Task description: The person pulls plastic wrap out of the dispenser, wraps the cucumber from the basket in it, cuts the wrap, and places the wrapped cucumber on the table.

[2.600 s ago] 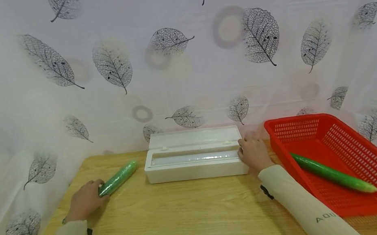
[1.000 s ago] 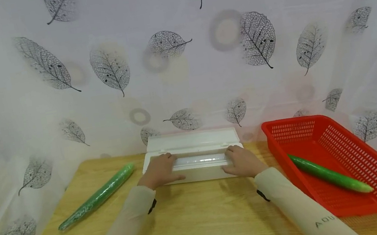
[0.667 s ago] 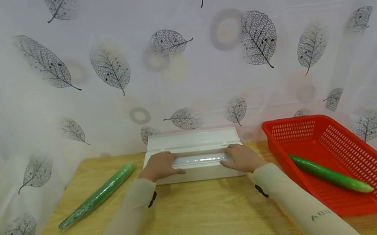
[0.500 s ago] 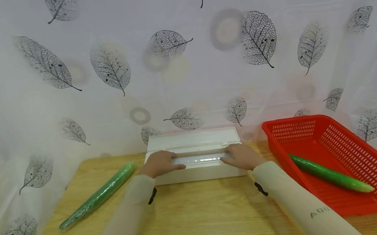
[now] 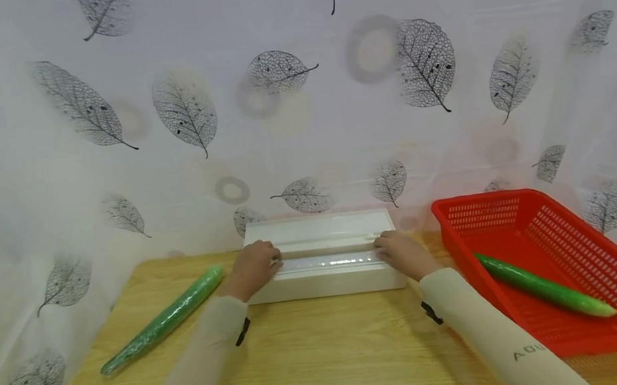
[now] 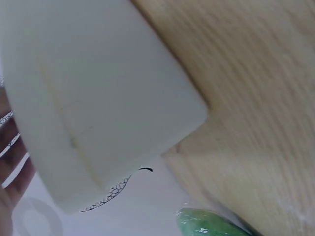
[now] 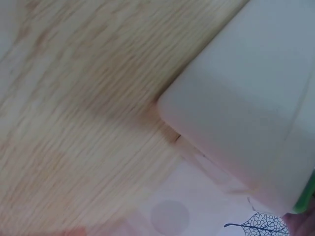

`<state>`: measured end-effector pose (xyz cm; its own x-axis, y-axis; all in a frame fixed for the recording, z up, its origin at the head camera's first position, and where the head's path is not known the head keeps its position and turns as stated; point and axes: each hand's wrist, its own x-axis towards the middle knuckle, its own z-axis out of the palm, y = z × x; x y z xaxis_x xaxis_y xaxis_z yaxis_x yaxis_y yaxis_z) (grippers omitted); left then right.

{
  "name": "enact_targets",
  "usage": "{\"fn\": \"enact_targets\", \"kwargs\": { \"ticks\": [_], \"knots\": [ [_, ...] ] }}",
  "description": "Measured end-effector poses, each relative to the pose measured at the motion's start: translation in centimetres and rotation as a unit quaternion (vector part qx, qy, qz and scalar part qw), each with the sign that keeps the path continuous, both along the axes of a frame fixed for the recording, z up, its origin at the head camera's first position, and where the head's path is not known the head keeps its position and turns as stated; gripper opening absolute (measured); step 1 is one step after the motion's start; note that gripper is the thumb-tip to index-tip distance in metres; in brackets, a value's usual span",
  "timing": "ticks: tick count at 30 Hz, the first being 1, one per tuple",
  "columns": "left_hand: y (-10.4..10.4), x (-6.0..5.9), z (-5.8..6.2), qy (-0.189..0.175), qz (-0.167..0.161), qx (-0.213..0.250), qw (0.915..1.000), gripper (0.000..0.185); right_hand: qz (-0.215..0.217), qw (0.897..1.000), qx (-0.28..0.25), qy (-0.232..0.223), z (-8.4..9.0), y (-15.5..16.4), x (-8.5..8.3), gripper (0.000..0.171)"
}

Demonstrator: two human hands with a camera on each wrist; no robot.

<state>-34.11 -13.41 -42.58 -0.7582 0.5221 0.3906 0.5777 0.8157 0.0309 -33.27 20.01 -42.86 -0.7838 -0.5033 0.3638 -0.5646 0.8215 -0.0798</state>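
1. Head view: the left hand (image 5: 252, 269) rests curled on the left end of the white dispenser box (image 5: 327, 275), and the right hand (image 5: 401, 253) curls over its right end.
2. That box lies at the surface's (image 5: 323, 358) back edge, lid open, with its long axis running left to right.
3. A wrapped cucumber (image 5: 166, 318) lies diagonally near the left edge, apart from the box.
4. A red basket (image 5: 568, 225) on the right side holds a bare cucumber (image 5: 545, 290).
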Motion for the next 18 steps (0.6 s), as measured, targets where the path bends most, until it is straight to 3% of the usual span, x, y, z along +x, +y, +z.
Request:
{"fn": "enact_targets", "kwargs": {
  "ticks": [4, 7, 18],
  "knots": [
    [0.21, 0.1, -0.48, 0.093, 0.005, 0.011, 0.9956, 0.004, -0.023, 0.997, 0.005, 0.072, -0.35, 0.1, 0.02, 0.005],
    [0.39, 0.21, -0.47, 0.122, 0.019, 0.018, 0.9922, 0.005, -0.03, 0.995, -0.003, 0.092, -0.38, 0.07, 0.02, 0.005],
    [0.48, 0.45, -0.65, 0.115, 0.041, 0.03, 0.992, 0.005, -0.023, 0.994, -0.016, 0.107, -0.58, 0.06, 0.1, 0.004]
  ]
}}
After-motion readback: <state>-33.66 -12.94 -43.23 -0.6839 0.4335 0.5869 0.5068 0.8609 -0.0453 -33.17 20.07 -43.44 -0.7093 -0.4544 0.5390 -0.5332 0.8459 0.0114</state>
